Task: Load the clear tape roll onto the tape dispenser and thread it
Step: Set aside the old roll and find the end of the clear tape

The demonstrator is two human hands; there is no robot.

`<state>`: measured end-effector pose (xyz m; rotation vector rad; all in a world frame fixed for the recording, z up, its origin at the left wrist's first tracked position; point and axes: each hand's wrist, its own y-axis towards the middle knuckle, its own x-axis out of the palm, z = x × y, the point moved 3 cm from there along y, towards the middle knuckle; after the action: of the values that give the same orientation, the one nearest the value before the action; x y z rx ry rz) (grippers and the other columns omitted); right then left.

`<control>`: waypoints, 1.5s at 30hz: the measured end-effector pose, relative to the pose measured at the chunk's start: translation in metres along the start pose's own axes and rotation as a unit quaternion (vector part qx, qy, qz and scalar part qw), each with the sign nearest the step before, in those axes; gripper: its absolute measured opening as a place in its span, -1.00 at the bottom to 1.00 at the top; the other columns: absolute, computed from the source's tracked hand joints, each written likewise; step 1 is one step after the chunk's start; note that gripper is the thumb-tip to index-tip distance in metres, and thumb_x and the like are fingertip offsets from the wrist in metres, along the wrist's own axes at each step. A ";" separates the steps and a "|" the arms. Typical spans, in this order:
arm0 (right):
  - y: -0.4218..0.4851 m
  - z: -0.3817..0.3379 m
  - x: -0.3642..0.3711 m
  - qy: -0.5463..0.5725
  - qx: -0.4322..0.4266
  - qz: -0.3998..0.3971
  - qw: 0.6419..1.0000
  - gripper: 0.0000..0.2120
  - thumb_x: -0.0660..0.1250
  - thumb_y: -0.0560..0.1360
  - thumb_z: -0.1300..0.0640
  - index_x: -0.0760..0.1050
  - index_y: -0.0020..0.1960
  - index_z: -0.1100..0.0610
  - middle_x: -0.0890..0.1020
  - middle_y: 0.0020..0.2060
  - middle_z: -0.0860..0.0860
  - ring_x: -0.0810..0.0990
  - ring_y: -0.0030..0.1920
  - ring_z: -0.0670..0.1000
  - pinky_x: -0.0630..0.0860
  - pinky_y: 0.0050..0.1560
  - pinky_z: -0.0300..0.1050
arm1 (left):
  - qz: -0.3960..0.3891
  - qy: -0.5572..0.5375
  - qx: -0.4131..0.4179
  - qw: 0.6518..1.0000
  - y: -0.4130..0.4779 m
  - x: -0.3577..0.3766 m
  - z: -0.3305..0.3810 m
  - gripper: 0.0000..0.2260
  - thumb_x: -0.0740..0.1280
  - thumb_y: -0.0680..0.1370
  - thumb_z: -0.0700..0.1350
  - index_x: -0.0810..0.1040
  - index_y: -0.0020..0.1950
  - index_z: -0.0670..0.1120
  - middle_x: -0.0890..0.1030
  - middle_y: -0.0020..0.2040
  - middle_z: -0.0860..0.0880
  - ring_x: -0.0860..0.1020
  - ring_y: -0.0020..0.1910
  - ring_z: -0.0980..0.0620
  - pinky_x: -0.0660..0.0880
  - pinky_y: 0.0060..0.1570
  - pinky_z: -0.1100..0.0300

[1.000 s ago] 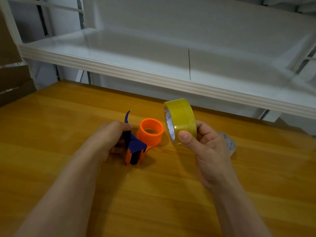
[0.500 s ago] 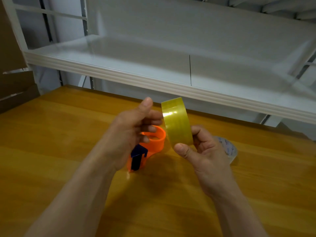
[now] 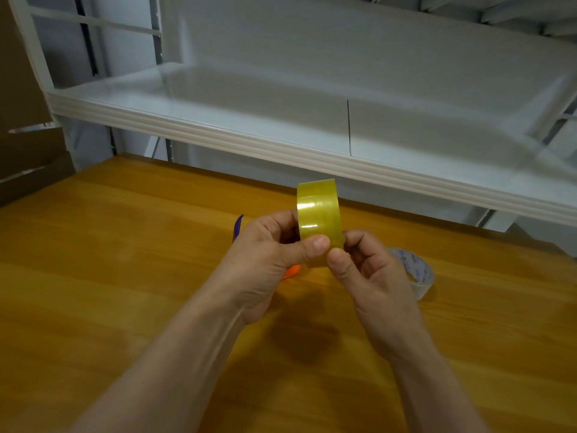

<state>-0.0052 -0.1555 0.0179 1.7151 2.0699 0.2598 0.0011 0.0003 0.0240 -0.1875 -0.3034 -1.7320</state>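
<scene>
A yellowish clear tape roll (image 3: 318,214) stands on edge in the air above the table, held between both hands. My left hand (image 3: 268,260) pinches its lower left side, thumb pressed on the outer band. My right hand (image 3: 365,270) grips the lower right side, thumb tip beside the left thumb. The orange and blue tape dispenser (image 3: 292,270) lies on the table behind my left hand, mostly hidden; only a blue tip and an orange sliver show.
A second, nearly used-up clear tape roll (image 3: 416,271) lies on the wooden table (image 3: 125,292) just right of my right hand. A white metal shelf (image 3: 281,145) overhangs the table's far edge. Brown cardboard (image 3: 28,157) stands at the far left.
My left hand left the dispenser on the table and rose to the tape roll. Both hands now hold the roll, thumbs meeting on its outer band.
</scene>
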 end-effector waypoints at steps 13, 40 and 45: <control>0.001 0.005 0.001 0.007 -0.002 -0.008 1.000 -0.85 0.35 0.53 0.09 0.60 0.09 0.04 0.70 -0.01 0.02 0.66 0.04 0.01 0.60 0.03 -0.08 | 0.026 -0.060 -0.003 0.998 0.000 0.001 0.000 -0.65 0.48 0.46 -0.04 0.65 0.16 -0.20 0.72 -0.03 -0.12 0.63 -0.05 -0.04 0.49 0.06 0.01; -0.001 0.003 0.002 0.022 0.008 -0.021 0.999 -0.86 0.33 0.54 0.07 0.58 0.07 0.05 0.69 -0.08 0.00 0.64 -0.09 -0.05 0.60 -0.10 -0.14 | 0.025 -0.101 -0.005 0.995 0.000 0.004 -0.002 -0.77 0.37 0.51 -0.08 0.61 0.06 -0.20 0.66 -0.16 -0.09 0.62 -0.17 0.00 0.55 -0.15 0.10; -0.001 0.005 0.000 0.050 0.009 -0.014 0.999 -0.87 0.35 0.56 0.06 0.59 0.10 0.00 0.67 0.00 0.06 0.63 -0.02 0.05 0.62 -0.02 -0.02 | 0.001 -0.106 0.011 0.994 0.000 0.006 0.000 -0.59 0.41 0.40 -0.16 0.58 0.22 -0.29 0.69 -0.05 -0.14 0.66 -0.12 -0.01 0.59 -0.10 0.16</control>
<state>-0.0041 -0.1564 0.0125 1.7150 2.1704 0.3253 -0.0002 -0.0048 0.0260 -0.3569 -0.4783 -1.7087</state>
